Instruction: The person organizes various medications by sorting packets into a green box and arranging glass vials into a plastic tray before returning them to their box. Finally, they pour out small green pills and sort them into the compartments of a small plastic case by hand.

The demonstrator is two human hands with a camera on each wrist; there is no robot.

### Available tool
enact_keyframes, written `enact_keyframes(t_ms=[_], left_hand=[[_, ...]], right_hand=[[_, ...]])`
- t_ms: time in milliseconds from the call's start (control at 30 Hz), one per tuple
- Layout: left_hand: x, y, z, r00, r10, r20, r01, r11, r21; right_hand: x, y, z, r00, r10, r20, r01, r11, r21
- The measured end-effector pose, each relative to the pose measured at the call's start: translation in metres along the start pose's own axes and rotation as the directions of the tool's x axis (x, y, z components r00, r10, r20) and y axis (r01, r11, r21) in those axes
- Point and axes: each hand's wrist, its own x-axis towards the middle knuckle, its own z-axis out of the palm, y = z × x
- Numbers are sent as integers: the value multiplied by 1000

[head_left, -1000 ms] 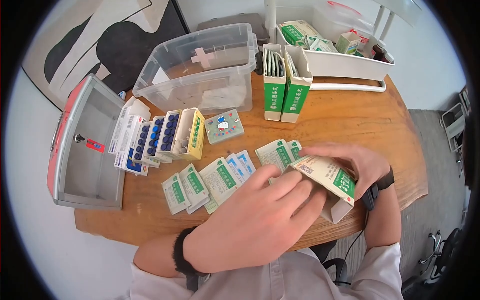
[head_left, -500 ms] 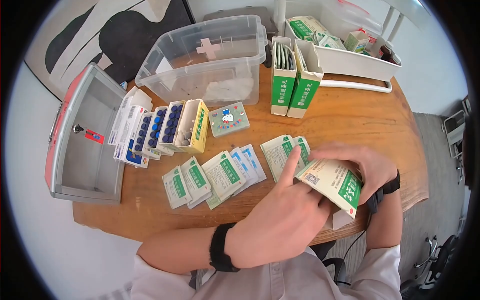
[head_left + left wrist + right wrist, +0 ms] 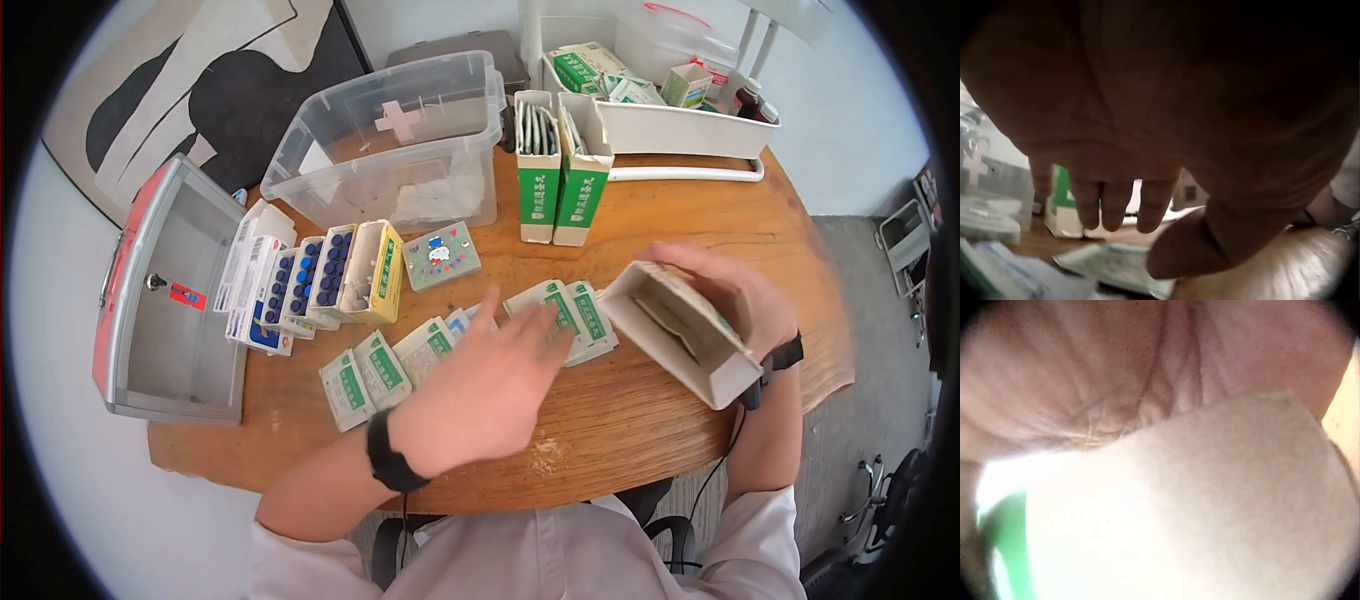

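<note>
My right hand (image 3: 745,295) grips a green-and-cream medicine box (image 3: 690,370), its open end tilted toward me. A pale panel of that box (image 3: 1210,506) fills much of the right wrist view, close against the palm. Over the sachets my left hand (image 3: 490,390) hovers with nothing in its grasp. The left wrist view shows its fingers (image 3: 1150,203) extended above a green-and-white sachet (image 3: 1116,265). Two overlapping sachets (image 3: 592,318) lie between the hands. Farther left is a row of sachets (image 3: 345,388), part of it hidden by the left hand.
Two upright green boxes (image 3: 580,205) stand behind, one full of sachets. A clear bin (image 3: 300,185) and a white tray of medicines (image 3: 690,128) are at the back. Vial boxes (image 3: 375,270), a small decorated case (image 3: 443,256) and a silver-red case (image 3: 170,300) occupy the left side.
My left hand has come out of the box's opening and moved left over the sachets. My right hand has turned the box so that its open end faces me.
</note>
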Motion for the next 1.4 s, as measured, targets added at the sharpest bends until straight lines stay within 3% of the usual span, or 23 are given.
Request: enact_keyframes(t_ms=[33,100,167,200,267,367,400,467,500,533,567,633,700,867,933,1000,1033,1100,1167,1400], left_hand=[[-5,8,5,989,-17,144,17,1000,-1],[-21,30,7,993,17,119,-25,997,67],[-42,46,4,970,173,171,-163,984,-67],[-53,50,11,970,174,171,-166,984,-62],[-74,54,25,932,344,117,-339,939,-62],[-88,54,25,911,403,88,-391,912,-122],[-89,51,22,912,401,90,-389,913,-124],[-76,39,-4,948,308,-84,-312,949,-47],[-72,35,-13,948,308,-84,-312,949,-46],[-69,31,-21,942,260,-214,-270,963,-17],[-66,28,-30,914,213,-344,-226,974,4],[-65,32,-55,890,215,-403,-253,967,-42],[-62,37,-70,794,296,-531,-350,937,-2],[-12,43,-56,887,244,-392,-261,965,10],[-3,50,-44,877,214,-429,-246,969,-20],[0,53,-38,866,187,-463,-237,970,-52],[-1,53,-36,878,159,-452,-233,966,-112],[-3,51,-34,890,133,-436,-227,958,-172],[-10,45,-34,876,194,-441,-252,965,-75],[-30,38,-34,838,213,-502,-326,934,-149]], right_hand=[[3,4,-5,1000,-3,-10,3,1000,0],[11,14,-19,932,-192,307,200,980,5],[13,15,-16,922,-217,321,209,976,61],[14,15,-15,902,-222,371,215,975,63],[16,15,-13,873,-208,441,213,976,38],[20,11,-10,826,-218,520,309,946,-94],[19,10,-8,828,-210,520,312,943,-116],[21,10,-7,826,-200,527,329,930,-162],[21,9,-7,825,-190,532,347,914,-211],[22,10,-7,825,-191,532,348,913,-212],[22,11,-7,828,-188,528,341,916,-209],[21,11,-7,836,-180,519,326,923,-204],[24,11,-4,833,-154,531,315,922,-226],[29,15,-1,810,-115,575,332,898,-288],[27,17,0,814,-120,568,355,877,-323],[23,19,2,869,-84,487,162,979,-121],[23,17,0,870,-83,485,161,979,-121],[26,14,-4,835,-104,540,292,916,-276],[26,15,-1,837,-101,538,279,924,-261],[27,19,-1,824,-156,544,324,918,-228]])
